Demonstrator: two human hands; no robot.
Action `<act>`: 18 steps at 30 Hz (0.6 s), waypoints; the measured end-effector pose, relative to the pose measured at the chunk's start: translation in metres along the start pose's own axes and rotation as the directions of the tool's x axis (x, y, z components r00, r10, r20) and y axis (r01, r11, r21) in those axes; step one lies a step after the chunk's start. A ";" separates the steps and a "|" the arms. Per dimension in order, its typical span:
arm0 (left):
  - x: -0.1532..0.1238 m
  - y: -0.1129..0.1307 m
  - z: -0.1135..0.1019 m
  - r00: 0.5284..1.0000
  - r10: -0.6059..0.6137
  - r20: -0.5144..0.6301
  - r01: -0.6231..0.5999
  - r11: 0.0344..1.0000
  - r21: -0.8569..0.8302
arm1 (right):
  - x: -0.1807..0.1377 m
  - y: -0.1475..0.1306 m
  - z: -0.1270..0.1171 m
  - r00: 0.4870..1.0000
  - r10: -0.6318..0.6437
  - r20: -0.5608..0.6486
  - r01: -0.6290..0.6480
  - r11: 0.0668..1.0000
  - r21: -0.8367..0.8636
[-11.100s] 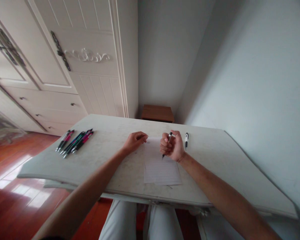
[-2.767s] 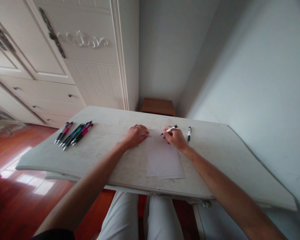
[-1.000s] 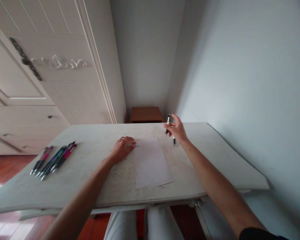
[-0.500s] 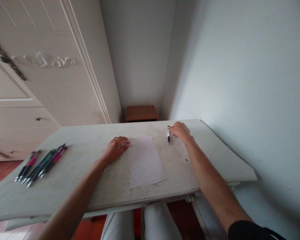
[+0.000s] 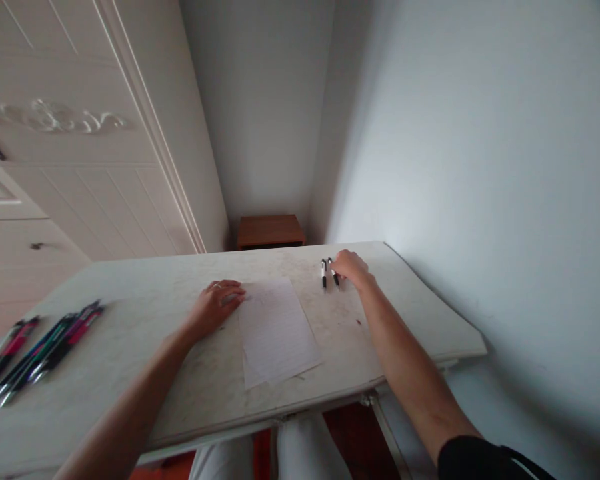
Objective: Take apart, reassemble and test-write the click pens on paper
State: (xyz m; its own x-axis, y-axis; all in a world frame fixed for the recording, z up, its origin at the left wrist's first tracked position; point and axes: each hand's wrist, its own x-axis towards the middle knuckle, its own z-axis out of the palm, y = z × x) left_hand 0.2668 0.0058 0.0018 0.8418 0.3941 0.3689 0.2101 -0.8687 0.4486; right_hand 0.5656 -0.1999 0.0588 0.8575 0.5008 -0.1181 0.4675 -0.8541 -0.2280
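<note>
My right hand (image 5: 351, 266) is at the far right part of the table, its fingers pinched on the upper part of a white-and-black pen (image 5: 335, 277). That pen lies slightly slanted, with its tip toward me. Just left of it, a second white-and-black pen (image 5: 324, 275) rests on the tabletop, untouched. My left hand (image 5: 216, 305) lies at the upper left edge of a lined sheet of paper (image 5: 280, 333), fingers loosely stretched and apart, a ring on one finger. The fingertips touch or nearly touch the paper.
Several coloured pens (image 5: 55, 347) lie in a loose group on the left of the white table (image 5: 165, 293). A white cabinet (image 5: 145, 133) stands at the left and a pale wall (image 5: 455, 167) at the right. Behind the table is a brown wooden stand (image 5: 271, 230).
The view has turned slightly right. A second pen now shows beside the first, under my right hand's fingers. My left hand has stayed by the paper.
</note>
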 end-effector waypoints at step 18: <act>-0.001 -0.002 0.001 1.000 0.014 0.003 -0.014 1.000 -0.003 | -0.002 -0.001 0.000 0.998 -0.051 0.027 0.050 0.997 0.055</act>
State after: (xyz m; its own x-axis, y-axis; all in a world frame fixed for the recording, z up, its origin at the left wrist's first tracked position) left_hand 0.2665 0.0067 0.0001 0.8460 0.3814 0.3726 0.1972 -0.8731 0.4459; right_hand 0.5640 -0.2002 0.0590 0.8263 0.5475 -0.1320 0.4971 -0.8192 -0.2860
